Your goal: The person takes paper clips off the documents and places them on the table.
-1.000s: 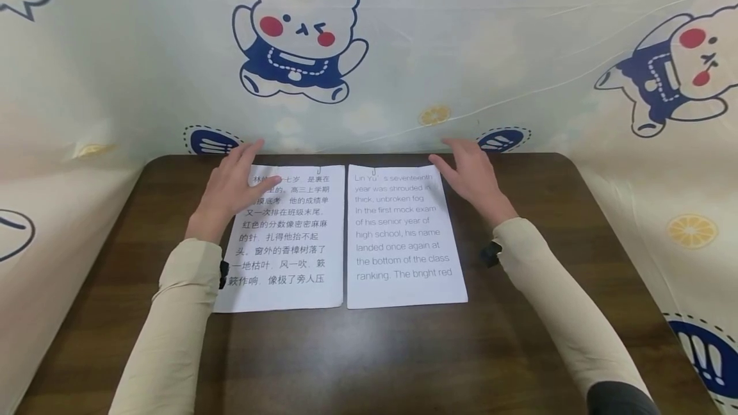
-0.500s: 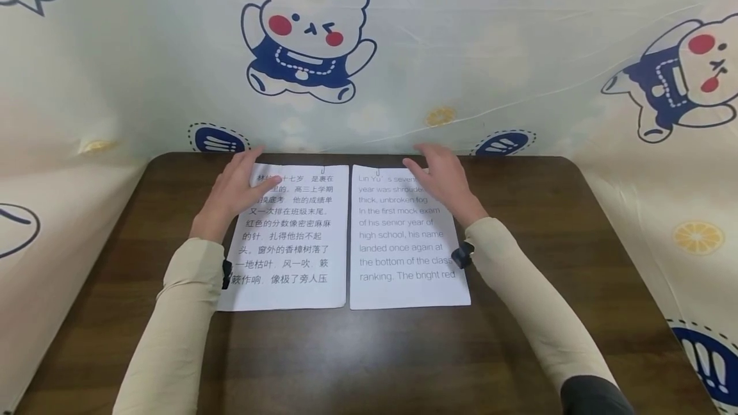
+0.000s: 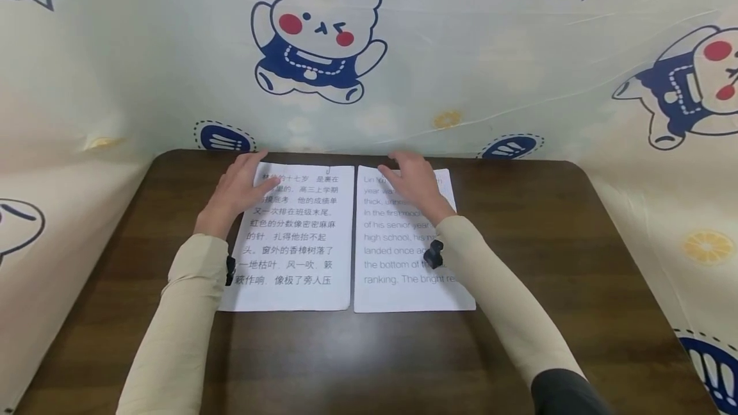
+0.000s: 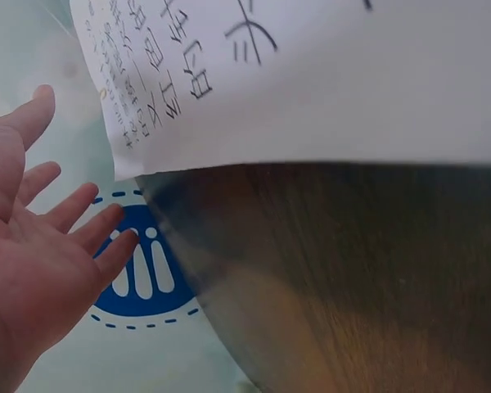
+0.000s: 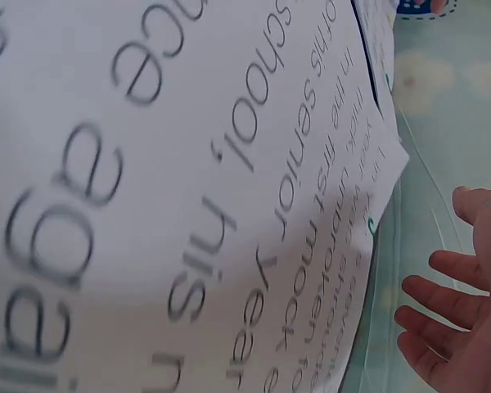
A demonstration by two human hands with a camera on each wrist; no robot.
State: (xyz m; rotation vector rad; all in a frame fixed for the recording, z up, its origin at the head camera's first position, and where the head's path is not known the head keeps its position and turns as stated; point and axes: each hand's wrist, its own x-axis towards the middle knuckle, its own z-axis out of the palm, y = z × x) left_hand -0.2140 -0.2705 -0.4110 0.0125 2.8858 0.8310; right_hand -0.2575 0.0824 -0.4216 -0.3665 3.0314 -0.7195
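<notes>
Two stacks of printed paper lie side by side on the table, a narrow gap between them. The left stack of paper (image 3: 288, 296) bears Chinese text, the right stack of paper (image 3: 398, 300) English text. A small paper clip (image 3: 328, 171) sits at the left stack's top edge; in the right wrist view a green paper clip (image 5: 371, 227) shows on the English stack. My left hand (image 3: 233, 194), fingers spread, is over the Chinese stack's upper left corner. Over the upper part of the English stack is my right hand (image 3: 416, 184), fingers extended, covering some words. Neither hand grips anything.
The dark wooden table (image 3: 346, 364) has rounded far corners. Behind it and at both sides hangs a pale curtain (image 3: 438, 37) printed with bears and lemon slices. Each wrist carries a small black device (image 3: 434, 253).
My right hand has moved left, from beside the English stack's upper right corner to over its upper part. The left hand stays by the Chinese stack. The head view has shifted slightly.
</notes>
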